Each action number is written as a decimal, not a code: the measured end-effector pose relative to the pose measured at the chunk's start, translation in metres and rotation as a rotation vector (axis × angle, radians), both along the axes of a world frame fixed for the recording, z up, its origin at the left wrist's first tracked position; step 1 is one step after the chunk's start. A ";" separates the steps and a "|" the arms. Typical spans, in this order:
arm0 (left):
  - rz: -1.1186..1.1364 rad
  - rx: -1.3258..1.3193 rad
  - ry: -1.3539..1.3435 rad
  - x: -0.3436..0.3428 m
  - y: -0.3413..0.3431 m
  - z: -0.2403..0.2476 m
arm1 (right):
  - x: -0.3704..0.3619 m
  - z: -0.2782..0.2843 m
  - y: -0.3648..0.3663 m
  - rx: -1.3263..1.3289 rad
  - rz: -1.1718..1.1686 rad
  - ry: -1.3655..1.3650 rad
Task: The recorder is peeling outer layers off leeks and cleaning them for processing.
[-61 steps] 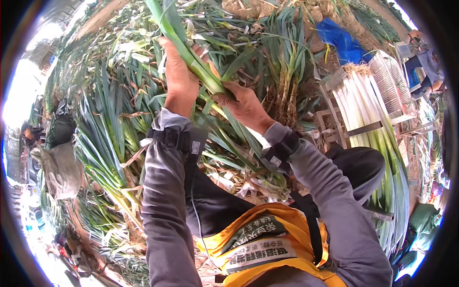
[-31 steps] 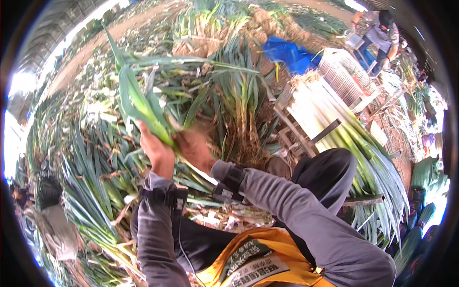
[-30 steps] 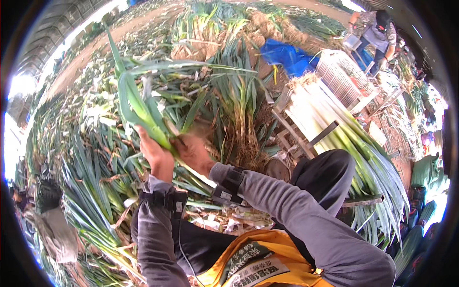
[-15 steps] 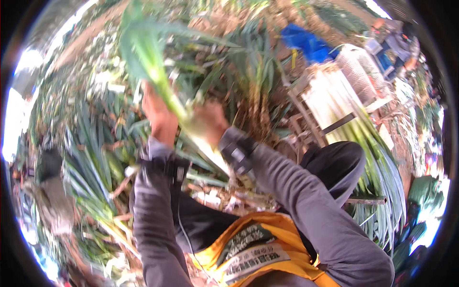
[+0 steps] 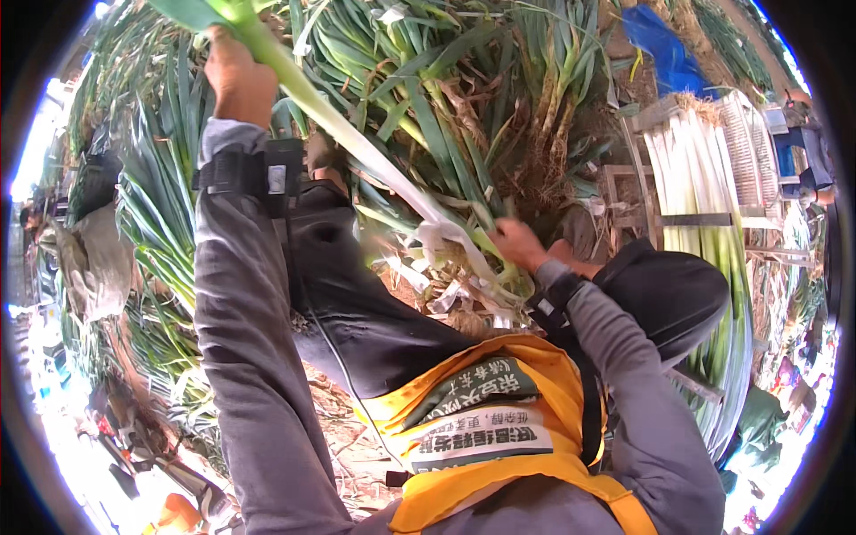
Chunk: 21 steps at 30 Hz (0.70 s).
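A long leek (image 5: 343, 132) slants down from upper left, its green top running out of view and its white shank toward the middle. My left hand (image 5: 241, 82) is wrapped round its green upper part. Lower right, my right hand (image 5: 519, 244) has its fingers closed on a peeled outer leaf (image 5: 486, 239), pale and greenish, hanging by the white end. Pale peeled layers and roots (image 5: 441, 245) bunch where shank and leaf meet, so I cannot tell where the leaf is still attached.
To the right, a wooden frame (image 5: 642, 152) bears a stack of cleaned leeks (image 5: 700, 165). Untrimmed leeks (image 5: 557, 80) lie in heaps ahead, with more leeks (image 5: 160, 196) at left. Blue plastic (image 5: 664, 49) lies at far right. My bent knee (image 5: 673, 299) is beside the frame.
My left hand has moved up and left with the leek. My right hand has moved right and down, away from the shank, drawing a leaf along. The view has shifted too.
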<state>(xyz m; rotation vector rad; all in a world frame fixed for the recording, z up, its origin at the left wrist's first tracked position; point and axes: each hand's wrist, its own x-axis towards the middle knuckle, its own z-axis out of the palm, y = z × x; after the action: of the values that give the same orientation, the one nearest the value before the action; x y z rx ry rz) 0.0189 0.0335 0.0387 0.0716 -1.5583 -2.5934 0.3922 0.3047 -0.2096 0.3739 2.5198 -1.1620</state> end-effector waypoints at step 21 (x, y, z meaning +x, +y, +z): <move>-0.215 0.484 -0.157 -0.028 -0.043 -0.026 | -0.046 0.206 -0.044 -1.404 0.041 -0.064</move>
<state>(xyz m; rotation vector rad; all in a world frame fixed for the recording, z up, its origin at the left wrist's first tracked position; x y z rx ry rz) -0.0090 -0.0097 0.0130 0.1596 -0.9856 -3.1493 0.3466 0.2605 -0.0040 -0.0384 1.1179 -2.3910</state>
